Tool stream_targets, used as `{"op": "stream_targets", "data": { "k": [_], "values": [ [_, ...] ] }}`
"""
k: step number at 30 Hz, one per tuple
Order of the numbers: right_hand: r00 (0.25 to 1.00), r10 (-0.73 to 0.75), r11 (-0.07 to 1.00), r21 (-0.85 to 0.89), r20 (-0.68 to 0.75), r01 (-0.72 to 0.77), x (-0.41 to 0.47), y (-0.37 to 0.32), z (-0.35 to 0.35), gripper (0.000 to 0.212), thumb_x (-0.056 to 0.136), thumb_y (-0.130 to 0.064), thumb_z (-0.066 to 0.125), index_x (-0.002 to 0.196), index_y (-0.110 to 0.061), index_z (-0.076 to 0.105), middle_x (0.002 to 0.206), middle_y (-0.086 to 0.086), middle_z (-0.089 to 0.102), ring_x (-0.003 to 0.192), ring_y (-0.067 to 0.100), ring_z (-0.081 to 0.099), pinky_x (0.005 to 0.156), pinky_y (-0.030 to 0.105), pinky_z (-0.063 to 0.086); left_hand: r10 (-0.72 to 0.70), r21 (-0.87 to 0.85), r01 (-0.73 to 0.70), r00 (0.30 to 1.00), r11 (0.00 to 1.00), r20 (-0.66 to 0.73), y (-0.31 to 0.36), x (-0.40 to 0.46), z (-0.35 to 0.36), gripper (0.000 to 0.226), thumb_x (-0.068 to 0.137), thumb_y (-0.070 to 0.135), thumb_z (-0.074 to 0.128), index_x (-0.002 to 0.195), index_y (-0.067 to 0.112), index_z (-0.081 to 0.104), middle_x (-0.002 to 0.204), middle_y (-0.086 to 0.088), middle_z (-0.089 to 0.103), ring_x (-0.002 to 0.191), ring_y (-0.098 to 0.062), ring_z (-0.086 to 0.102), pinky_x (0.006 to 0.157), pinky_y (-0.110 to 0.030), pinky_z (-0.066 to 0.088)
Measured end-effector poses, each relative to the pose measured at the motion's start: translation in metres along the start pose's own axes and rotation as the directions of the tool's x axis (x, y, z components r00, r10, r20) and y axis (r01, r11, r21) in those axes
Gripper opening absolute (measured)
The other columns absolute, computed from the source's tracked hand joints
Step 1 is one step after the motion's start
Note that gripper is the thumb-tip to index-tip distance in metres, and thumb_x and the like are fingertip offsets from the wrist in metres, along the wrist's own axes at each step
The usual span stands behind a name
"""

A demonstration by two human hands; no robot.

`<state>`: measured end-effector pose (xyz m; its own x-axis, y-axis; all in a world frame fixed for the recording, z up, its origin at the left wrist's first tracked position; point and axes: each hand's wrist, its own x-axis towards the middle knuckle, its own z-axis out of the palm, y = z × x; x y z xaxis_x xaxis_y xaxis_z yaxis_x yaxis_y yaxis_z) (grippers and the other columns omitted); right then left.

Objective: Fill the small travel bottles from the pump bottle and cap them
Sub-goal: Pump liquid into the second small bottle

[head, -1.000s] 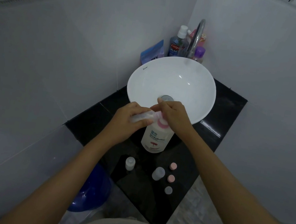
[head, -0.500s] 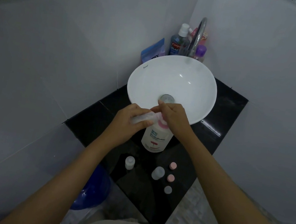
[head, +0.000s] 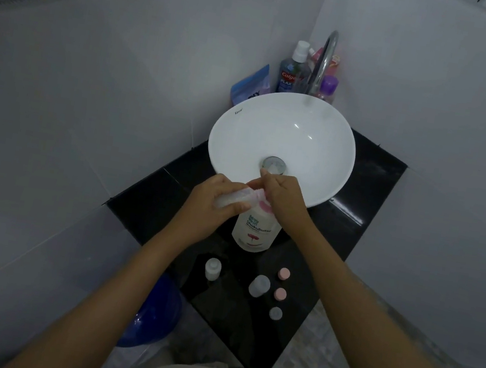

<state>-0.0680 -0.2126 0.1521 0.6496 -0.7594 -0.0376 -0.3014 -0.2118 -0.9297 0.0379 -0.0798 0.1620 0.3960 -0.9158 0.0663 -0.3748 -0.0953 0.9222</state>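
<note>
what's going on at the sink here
A person is filling a small travel bottle from the pump bottle on the black counter. The left hand holds the small bottle tilted at the spout; the right hand is on the pump. Two more small bottles stand uncapped nearby, beside three loose caps.
</note>
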Motion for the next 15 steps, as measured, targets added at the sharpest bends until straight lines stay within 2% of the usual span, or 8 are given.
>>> {"op": "stream_targets", "data": {
  "k": [3, 7, 9, 10, 12, 13, 15],
  "values": [
    [0.999, -0.03, 0.999, -0.028, 0.016, 0.03, 0.003, -0.008, -0.007, 0.039, 0.097, -0.033, 0.044, 0.086, -0.014, 0.076, 0.077, -0.005, 0.072, 0.077, 0.005, 0.066, 0.072, 0.016, 0.047, 0.011, -0.019, -0.011, 1.0, 1.0, -0.022, 0.003, 0.002, -0.003, 0.03, 0.084, 0.031, 0.067, 0.114, 0.027, 0.065, 0.105, 0.008, 0.059, 0.096, 0.013, 0.054, 0.075, -0.002, 0.043],
    [0.999, -0.014, 0.997, 0.076, -0.039, 0.017, 0.001, -0.009, -0.005, 0.037, 0.097, -0.026, 0.045, 0.083, -0.011, 0.076, 0.07, -0.012, 0.07, 0.07, -0.002, 0.064, 0.067, 0.009, 0.045, 0.015, -0.027, -0.016, 1.0, 1.0, -0.024, 0.004, 0.004, -0.004, 0.035, 0.085, 0.029, 0.067, 0.118, 0.019, 0.064, 0.111, 0.002, 0.061, 0.103, 0.001, 0.057, 0.086, -0.017, 0.046],
    [0.998, -0.003, 0.993, 0.121, -0.066, 0.011, 0.0, -0.008, -0.002, 0.037, 0.097, -0.023, 0.044, 0.081, -0.011, 0.076, 0.067, -0.013, 0.069, 0.066, -0.006, 0.062, 0.065, 0.005, 0.044, 0.009, -0.035, -0.01, 1.0, 0.999, -0.027, 0.003, 0.003, -0.003, 0.036, 0.085, 0.028, 0.067, 0.119, 0.017, 0.064, 0.112, 0.002, 0.061, 0.105, -0.002, 0.057, 0.087, -0.017, 0.046],
    [0.997, -0.003, 0.992, 0.129, -0.071, 0.012, -0.001, -0.008, -0.001, 0.039, 0.098, -0.023, 0.043, 0.081, -0.01, 0.076, 0.068, -0.011, 0.07, 0.068, -0.004, 0.063, 0.068, 0.006, 0.045, 0.006, -0.04, -0.008, 1.0, 0.999, -0.03, 0.002, 0.003, -0.002, 0.036, 0.085, 0.028, 0.068, 0.119, 0.017, 0.064, 0.111, 0.003, 0.061, 0.104, -0.001, 0.057, 0.085, -0.014, 0.046],
    [0.997, 0.009, 0.99, 0.142, -0.072, 0.002, -0.002, -0.005, 0.001, 0.041, 0.098, -0.024, 0.042, 0.081, -0.008, 0.076, 0.072, -0.002, 0.072, 0.078, 0.011, 0.067, 0.075, 0.018, 0.05, 0.002, -0.024, -0.003, 1.0, 1.0, -0.026, 0.0, 0.003, 0.0, 0.036, 0.084, 0.028, 0.068, 0.119, 0.017, 0.064, 0.109, 0.004, 0.06, 0.101, 0.003, 0.056, 0.079, -0.005, 0.044],
    [0.997, 0.023, 0.989, 0.149, -0.072, -0.012, -0.003, -0.003, 0.003, 0.042, 0.098, -0.024, 0.041, 0.081, -0.007, 0.075, 0.075, 0.004, 0.072, 0.082, 0.021, 0.067, 0.076, 0.027, 0.05, -0.002, -0.003, 0.002, 1.0, 1.0, -0.018, -0.001, 0.002, 0.001, 0.036, 0.084, 0.028, 0.067, 0.119, 0.017, 0.064, 0.109, 0.003, 0.06, 0.099, 0.004, 0.055, 0.077, -0.003, 0.042],
    [0.997, 0.032, 0.992, 0.121, -0.072, -0.023, -0.004, 0.001, 0.006, 0.042, 0.099, -0.024, 0.04, 0.081, -0.007, 0.075, 0.079, 0.009, 0.072, 0.087, 0.03, 0.066, 0.074, 0.032, 0.051, -0.016, 0.021, 0.017, 1.0, 1.0, -0.009, -0.004, 0.002, 0.002, 0.036, 0.085, 0.027, 0.067, 0.119, 0.017, 0.064, 0.109, 0.002, 0.06, 0.097, 0.006, 0.054, 0.075, -0.002, 0.041]
  ]
}}
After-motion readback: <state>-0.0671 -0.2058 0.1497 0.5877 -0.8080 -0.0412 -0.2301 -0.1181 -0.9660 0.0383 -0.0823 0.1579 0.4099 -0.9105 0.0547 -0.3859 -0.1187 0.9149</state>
